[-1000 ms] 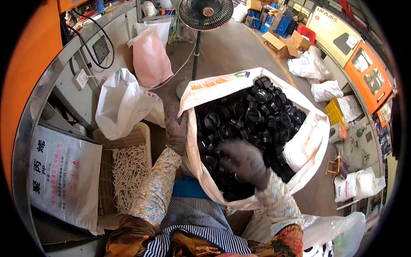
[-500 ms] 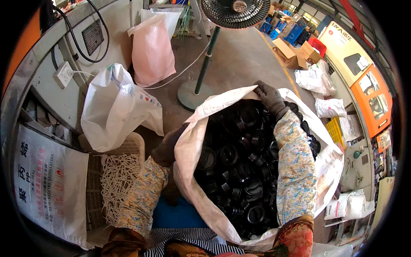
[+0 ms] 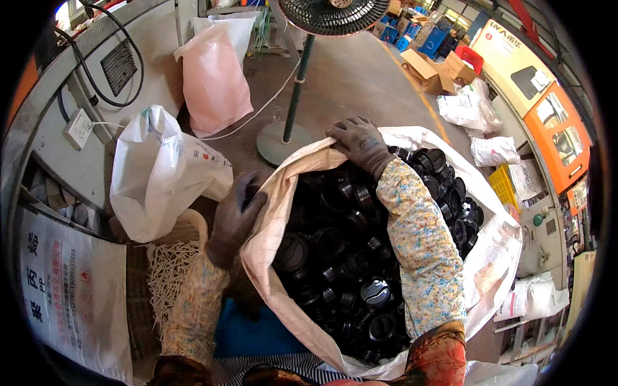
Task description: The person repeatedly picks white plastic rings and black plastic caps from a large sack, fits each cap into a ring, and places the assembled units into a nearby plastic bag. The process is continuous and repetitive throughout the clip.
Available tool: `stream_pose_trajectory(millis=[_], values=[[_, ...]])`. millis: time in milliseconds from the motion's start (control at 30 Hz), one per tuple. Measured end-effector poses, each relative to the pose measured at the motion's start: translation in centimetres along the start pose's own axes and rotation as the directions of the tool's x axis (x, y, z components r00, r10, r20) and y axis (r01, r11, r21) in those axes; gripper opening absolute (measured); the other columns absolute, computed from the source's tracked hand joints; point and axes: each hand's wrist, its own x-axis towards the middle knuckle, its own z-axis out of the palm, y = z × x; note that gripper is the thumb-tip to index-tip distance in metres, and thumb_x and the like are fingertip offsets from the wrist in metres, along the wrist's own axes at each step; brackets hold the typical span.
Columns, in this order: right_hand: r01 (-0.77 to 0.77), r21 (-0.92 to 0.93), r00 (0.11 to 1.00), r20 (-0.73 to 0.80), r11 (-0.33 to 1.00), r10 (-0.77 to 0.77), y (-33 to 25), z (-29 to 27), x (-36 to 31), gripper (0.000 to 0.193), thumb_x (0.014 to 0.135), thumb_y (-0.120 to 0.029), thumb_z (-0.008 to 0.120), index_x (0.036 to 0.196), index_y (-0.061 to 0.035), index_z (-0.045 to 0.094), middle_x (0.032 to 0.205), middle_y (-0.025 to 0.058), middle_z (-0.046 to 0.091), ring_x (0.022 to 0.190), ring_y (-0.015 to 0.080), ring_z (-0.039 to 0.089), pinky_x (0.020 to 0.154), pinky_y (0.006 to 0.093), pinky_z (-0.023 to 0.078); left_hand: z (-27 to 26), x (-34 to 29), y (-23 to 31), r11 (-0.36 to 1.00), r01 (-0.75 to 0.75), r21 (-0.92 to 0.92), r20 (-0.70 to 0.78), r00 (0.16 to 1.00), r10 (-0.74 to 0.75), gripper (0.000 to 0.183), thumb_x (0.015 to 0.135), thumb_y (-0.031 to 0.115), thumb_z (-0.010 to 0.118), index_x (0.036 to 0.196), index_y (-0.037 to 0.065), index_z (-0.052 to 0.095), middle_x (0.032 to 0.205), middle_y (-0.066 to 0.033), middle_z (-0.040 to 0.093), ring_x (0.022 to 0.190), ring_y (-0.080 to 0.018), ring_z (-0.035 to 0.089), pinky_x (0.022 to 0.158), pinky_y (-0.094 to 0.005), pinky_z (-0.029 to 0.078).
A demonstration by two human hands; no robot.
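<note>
A large white woven sack (image 3: 273, 241) stands before me, full of round black plastic caps (image 3: 376, 293), some with ribbed sides. Its mouth gapes wide, with the rim folded along the left. My right hand (image 3: 362, 144), in a grey glove, reaches across the caps and grips the sack's far rim, fingers closed over the edge. My left hand (image 3: 235, 222), also gloved, is beside the left rim, on its outer side. Its thumb and fingers are apart with nothing between them; whether it touches the sack is hard to tell. Patterned sleeves cover both forearms.
A basket (image 3: 201, 225) of thin white sticks sits at my left, under an open white bag (image 3: 158, 174). Beyond stand a pink-filled bag (image 3: 215, 80) and a fan (image 3: 293, 103) with its cable on the floor. Cartons (image 3: 425, 71) and an orange machine (image 3: 557, 138) are at right.
My right hand has moved left along the far rim, drawing it leftward. My left hand has risen from beside the left rim, its fingers now spread. The view has shifted slightly.
</note>
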Motion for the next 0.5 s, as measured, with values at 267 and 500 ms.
stream_pose_trajectory(millis=[267,500], values=[[-0.457,0.349,0.855,0.426,0.819,0.296,2.7,-3.3,4.0,0.052,0.076,-0.054,0.074,0.099,-0.0082,0.070,0.101,0.0159,0.072,0.097,0.0361,0.067,0.085,0.0443,0.051,3.6,2.8,-5.9,0.673,0.551,-0.494,0.587,0.782,-0.209,0.033,0.096,0.017,0.060,0.125,0.000,0.059,0.119,-0.0177,0.065,0.102,-0.0286,0.065,0.089,-0.0375,0.051],[-0.461,-0.347,0.835,0.141,0.817,0.532,-1.3,0.5,4.4,0.024,0.078,-0.037,0.074,0.097,-0.0228,0.070,0.125,0.0065,0.064,0.116,0.0303,0.059,0.097,0.0503,0.043,1.2,2.0,-9.1,0.879,0.426,-0.213,0.438,0.846,-0.304,0.035,0.094,0.018,0.063,0.125,0.001,0.060,0.119,-0.0175,0.064,0.100,-0.0287,0.065,0.087,-0.0374,0.051]])
